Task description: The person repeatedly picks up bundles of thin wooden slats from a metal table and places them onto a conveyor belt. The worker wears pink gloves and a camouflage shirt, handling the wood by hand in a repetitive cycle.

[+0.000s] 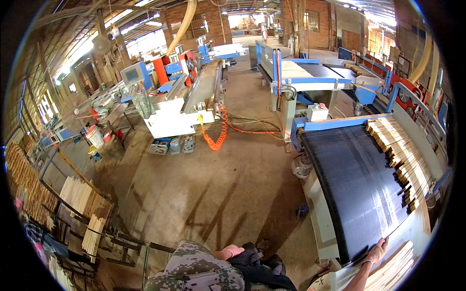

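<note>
Close to the body, the left hand lies against dark cloth, its fingers partly hidden, so I cannot tell how far its grip is closed or whether it has hold of anything. The right hand lies at the near edge of the black conveyor belt; how far its grip is open is unclear, and no strip shows in it. Loose wooden strips lie just beside that grip, to its right. Beyond it, a ragged row of wooden strips lies along the belt's far right side, well apart from the fingers. The step looks like tending strips at the conveyor; handling that row would call for a longer reach. Farther off stands a white control box.
</note>
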The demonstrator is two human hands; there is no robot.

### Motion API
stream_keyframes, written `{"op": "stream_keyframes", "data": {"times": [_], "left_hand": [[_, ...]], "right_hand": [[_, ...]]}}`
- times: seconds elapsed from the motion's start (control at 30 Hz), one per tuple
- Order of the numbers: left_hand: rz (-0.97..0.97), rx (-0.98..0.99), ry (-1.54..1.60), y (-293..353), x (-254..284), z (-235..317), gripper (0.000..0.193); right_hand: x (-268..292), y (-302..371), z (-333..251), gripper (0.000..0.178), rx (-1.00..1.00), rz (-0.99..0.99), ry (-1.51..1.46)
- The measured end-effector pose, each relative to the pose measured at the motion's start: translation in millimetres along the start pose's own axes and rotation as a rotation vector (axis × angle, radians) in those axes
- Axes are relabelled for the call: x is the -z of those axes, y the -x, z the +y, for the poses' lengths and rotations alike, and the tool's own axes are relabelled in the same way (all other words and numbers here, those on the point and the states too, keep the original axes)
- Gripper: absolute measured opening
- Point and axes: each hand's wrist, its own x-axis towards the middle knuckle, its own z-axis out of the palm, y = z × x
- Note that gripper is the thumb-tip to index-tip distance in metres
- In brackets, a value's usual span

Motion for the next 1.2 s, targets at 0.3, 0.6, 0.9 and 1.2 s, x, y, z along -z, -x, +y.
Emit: {"op": "stream_keyframes", "data": {"times": [0.3, 0.6, 0.9, 1.2], "left_hand": [[-0.036, -0.021, -0.001, -5.6, 2.6, -9.6, 0.080], [-0.078, -0.067, -0.035, -26.8, -2.2, -6.5, 0.078], [-0.123, -0.144, -0.146, -69.0, -18.4, -42.0, 0.071], [-0.105, -0.119, -0.086, -51.6, -15.8, -39.3, 0.080]], "right_hand": [[-2.8, 4.5, -3.3, 0.048, -0.019, 0.013, -0.011], [7.8, -5.9, 6.3, 0.050, -0.012, 0.009, 0.042], [-5.7, 1.1, -3.8, 0.048, -0.027, -0.016, -0.009], [-4.8, -1.7, 5.5, 0.048, -0.017, -0.016, -0.010]]}}
